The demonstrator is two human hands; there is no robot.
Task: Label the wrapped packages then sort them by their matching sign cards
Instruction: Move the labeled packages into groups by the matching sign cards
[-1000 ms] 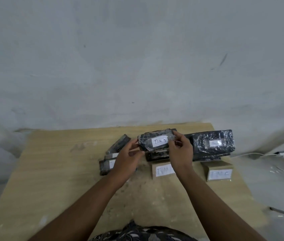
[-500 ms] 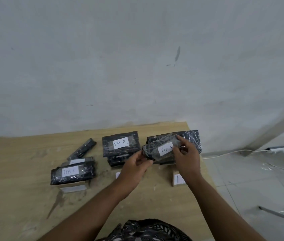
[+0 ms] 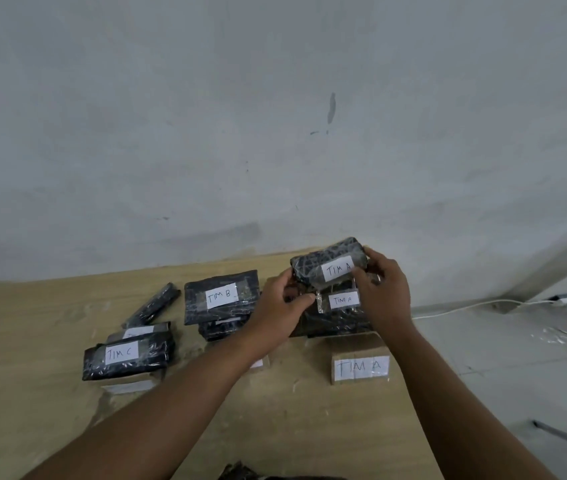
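C stack left | B stack centre | A stack right

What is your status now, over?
Left hand and right hand both grip TIM A package. Package over TIM A pile, behind TIM A card. Nothing seen in the way.
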